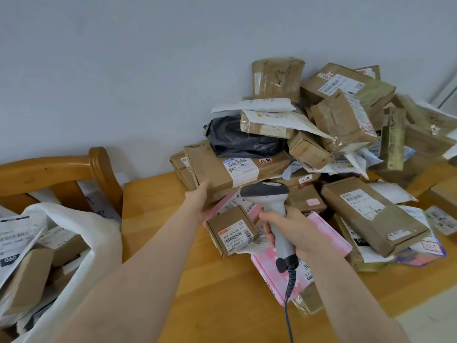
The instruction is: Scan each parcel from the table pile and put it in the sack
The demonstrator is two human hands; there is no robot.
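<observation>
A pile of brown cardboard parcels (321,134) and mailer bags covers the right half of the wooden table (210,293). My left hand (201,203) grips the near left edge of a long flat brown parcel (230,169) with a white label. Just in front of it lies a small brown box (231,230) with a barcode label, on a pink box (279,271). My right hand (289,231) holds a grey barcode scanner (272,209) by its handle, head pointing at the pile. The white sack (81,243) stands open at lower left with several parcels inside.
A wooden chair back (74,169) stands behind the sack. A black plastic mailer (239,139) lies on the long parcel. The scanner's coiled cable (289,293) hangs down over the table's front. A pale wall is behind the pile.
</observation>
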